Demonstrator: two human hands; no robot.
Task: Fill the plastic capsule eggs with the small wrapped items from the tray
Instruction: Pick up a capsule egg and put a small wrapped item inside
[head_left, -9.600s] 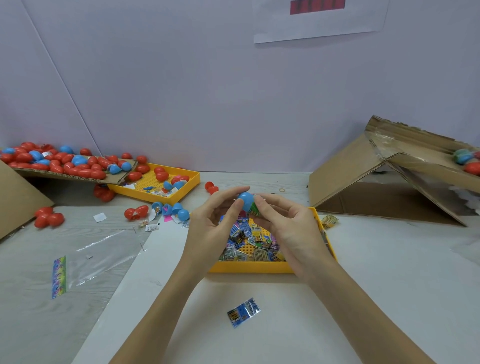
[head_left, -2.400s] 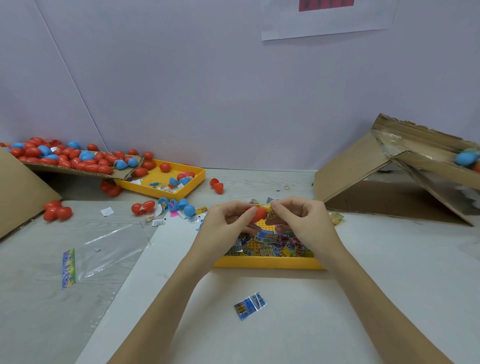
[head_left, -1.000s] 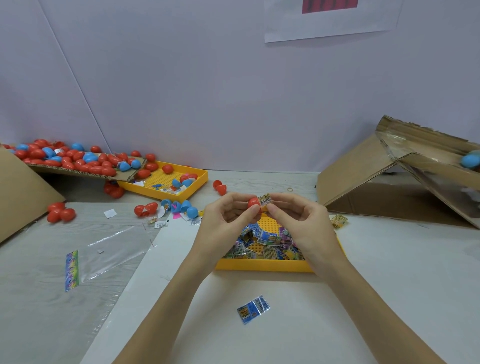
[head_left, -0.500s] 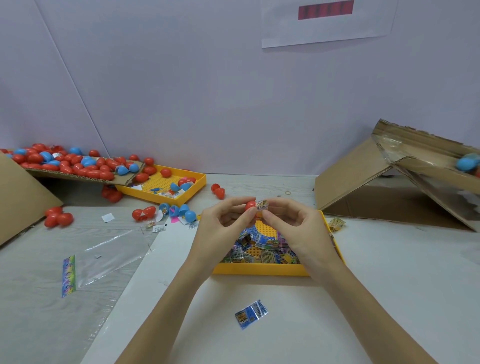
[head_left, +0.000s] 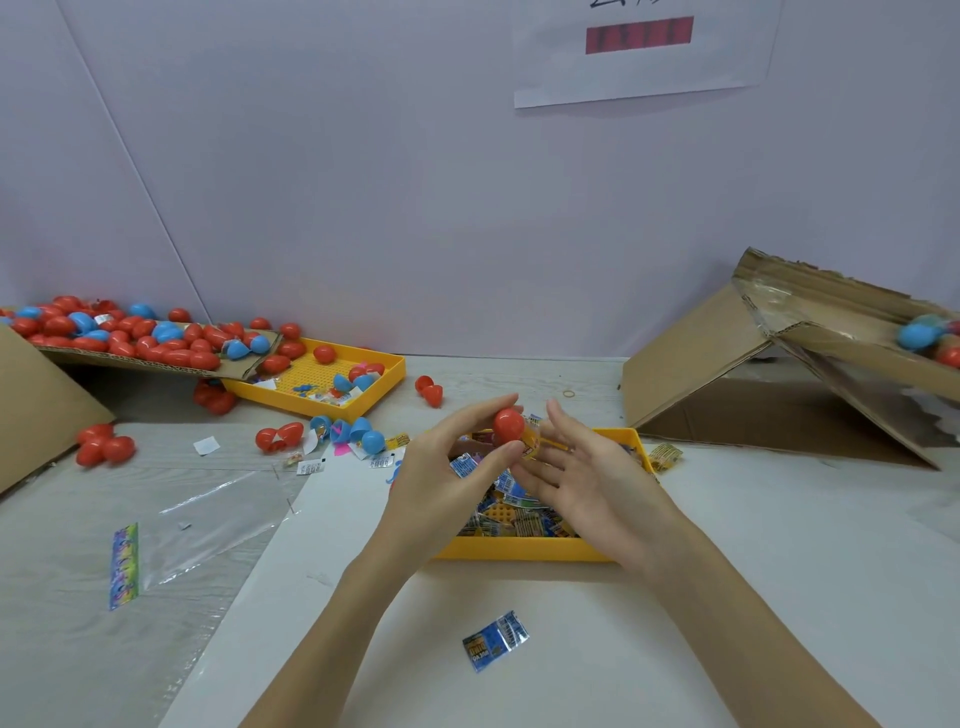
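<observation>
— Red capsule egg (head_left: 508, 424), where is it?
— Pinched in the left hand (head_left: 451, 475), between thumb and fingers, above the yellow tray (head_left: 519, 548) of wrapped items (head_left: 519, 512).
— And the right hand (head_left: 587, 480)?
— Fingers spread, just beside the egg. A yellowish wrapper (head_left: 531, 446) seems to poke out there; hard to tell.

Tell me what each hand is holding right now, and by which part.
The left hand pinches a red capsule egg between thumb and fingers, top and bottom. The right hand is open beside it, holding nothing.
</observation>
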